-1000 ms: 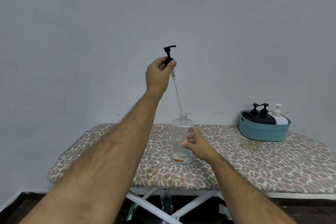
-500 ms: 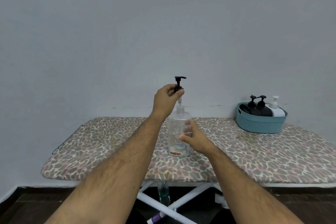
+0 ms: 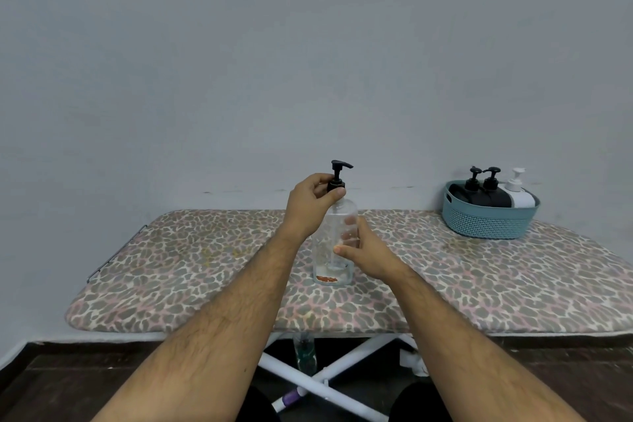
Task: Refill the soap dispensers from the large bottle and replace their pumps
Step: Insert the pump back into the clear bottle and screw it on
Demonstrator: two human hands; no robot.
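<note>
A clear, nearly empty plastic dispenser bottle (image 3: 331, 243) is stood upright on the leopard-print padded board (image 3: 191, 271). Its black pump (image 3: 339, 175) is pinched at the collar by the left hand (image 3: 310, 205); the body is gripped by the right hand (image 3: 368, 252).

A leopard-print ironing board (image 3: 191, 271) on white crossed legs (image 3: 329, 375) stands against a pale grey wall (image 3: 239, 62), w/ dark wood flooring (image 3: 61, 384) below. On the far right of the board sits a teal woven-look plastic basket (image 3: 486, 221) w/ a cut-out handle on its left end. Under the board, near the leg crossing, a purple-and-white item (image 3: 289, 399) lies on the floor, too small to ID.
</note>
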